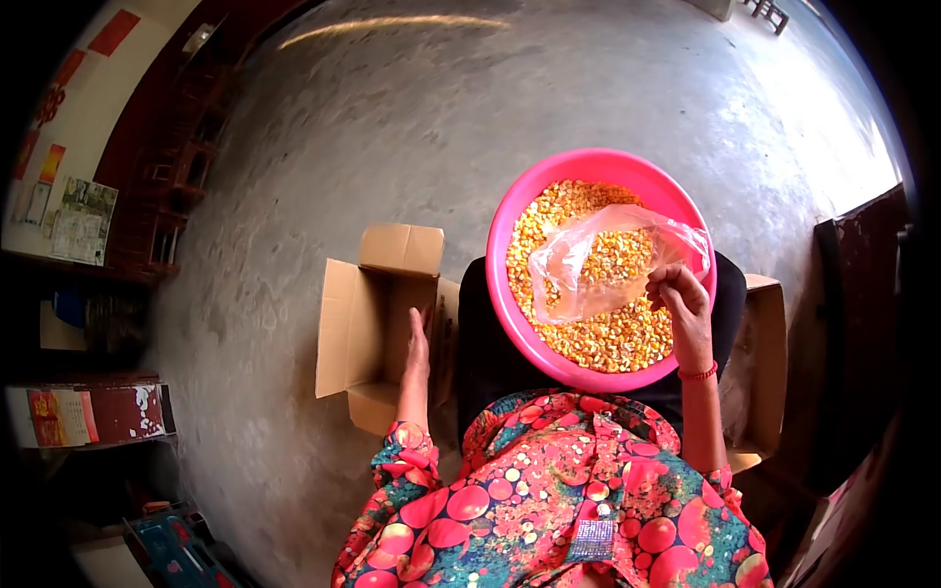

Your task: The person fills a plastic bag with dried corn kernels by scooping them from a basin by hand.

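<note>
On the lap rests a pink basin filled with yellow corn kernels. A clear plastic bag lies over the kernels, its mouth spread wide. My right hand pinches the bag's edge at the right side of the basin. To the left, my left hand is seen edge-on with its fingers stretched out and nothing in it. It is in front of the right side of an open cardboard box; whether it touches the box I cannot tell.
A second open cardboard box stands at my right, partly hidden by my arm. Dark wooden furniture lines the left wall. A low cabinet is at lower left. Grey concrete floor stretches ahead, with a small stool far off.
</note>
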`<state>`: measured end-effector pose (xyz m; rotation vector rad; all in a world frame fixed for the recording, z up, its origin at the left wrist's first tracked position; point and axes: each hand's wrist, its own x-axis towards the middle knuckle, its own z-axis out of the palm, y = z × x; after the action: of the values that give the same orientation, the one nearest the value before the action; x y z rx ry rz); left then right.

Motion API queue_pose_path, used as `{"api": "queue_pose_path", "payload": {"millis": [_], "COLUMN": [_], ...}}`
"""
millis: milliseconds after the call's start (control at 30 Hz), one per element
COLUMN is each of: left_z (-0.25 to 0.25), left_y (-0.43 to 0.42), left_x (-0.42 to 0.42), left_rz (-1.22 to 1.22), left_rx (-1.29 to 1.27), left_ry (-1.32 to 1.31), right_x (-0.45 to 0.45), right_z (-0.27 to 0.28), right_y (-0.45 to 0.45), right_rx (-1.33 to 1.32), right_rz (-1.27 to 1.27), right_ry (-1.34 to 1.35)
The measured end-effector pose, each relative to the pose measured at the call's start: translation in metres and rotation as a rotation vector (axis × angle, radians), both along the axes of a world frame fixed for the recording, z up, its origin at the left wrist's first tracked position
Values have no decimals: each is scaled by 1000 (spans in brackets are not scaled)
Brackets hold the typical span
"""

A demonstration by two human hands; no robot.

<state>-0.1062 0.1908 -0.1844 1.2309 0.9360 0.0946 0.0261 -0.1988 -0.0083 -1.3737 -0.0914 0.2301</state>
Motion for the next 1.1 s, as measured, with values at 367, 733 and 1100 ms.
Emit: {"api": "queue_pose_path", "payload": {"millis": [367,733,1100], "left_z": [-54,-116,-155], "left_y": [-17,10,35], "left_x": [7,-13,-24], "left_rz": [-149,-204,-668], "left_rx": [516,1085,1001], "left_ry": [2,434,756], "right_x": [-16,-41,-58], "right_z": [-1,-2,-3], "right_y": [15,29,30], "right_rx": [-27,-68,-89], "right_rz": [90,193,238], "right_ry": [43,79,109]}}
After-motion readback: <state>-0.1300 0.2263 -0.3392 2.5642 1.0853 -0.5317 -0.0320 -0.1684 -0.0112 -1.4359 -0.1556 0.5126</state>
